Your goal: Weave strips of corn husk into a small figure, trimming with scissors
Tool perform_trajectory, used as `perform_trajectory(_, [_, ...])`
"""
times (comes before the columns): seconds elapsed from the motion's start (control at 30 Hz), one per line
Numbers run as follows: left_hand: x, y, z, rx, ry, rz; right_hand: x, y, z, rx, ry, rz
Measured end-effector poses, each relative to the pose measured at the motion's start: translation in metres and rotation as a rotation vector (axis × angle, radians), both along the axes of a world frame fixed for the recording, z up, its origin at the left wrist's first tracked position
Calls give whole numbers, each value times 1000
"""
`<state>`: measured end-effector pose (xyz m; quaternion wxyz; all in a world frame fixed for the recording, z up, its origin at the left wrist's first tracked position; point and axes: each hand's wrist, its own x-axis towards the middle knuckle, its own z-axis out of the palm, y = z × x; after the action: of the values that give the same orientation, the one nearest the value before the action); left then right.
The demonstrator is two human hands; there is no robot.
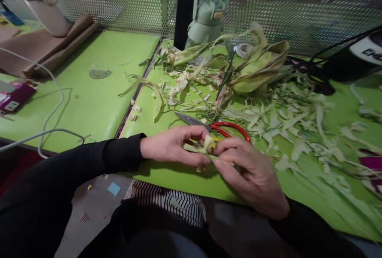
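Between my hands, close to the table's front edge, is a small knotted piece of pale corn husk. My left hand is closed on it from the left, thumb and fingers pinching its body. From the right, my right hand pinches a thin strip of the same husk piece. Just behind my fingers lie scissors with red handles, their dark blades pointing left. Husk scraps spread behind and to the right, beside a large bunch of husks.
A pale green bottle and a dark phone-like slab stand by the perforated metal screen. Brown paper bears another bottle at left. A white cable crosses the green table. A tape roll lies behind.
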<state>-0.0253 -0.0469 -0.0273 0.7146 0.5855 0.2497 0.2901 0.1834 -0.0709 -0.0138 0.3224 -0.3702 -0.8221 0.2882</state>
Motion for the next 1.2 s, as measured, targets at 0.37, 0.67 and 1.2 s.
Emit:
perform_trajectory(0.37, [-15,-11,11,332,144,-118,-28,-20,3,-370,281,69])
perform_trajectory(0.67, [-27,-16,6,557,232,-36,-31,-15,25,-75,-129,217])
perform_trajectory(1.2, [-22,0,-6,-173,-91,215,-27,15,-19,-456,70,-77])
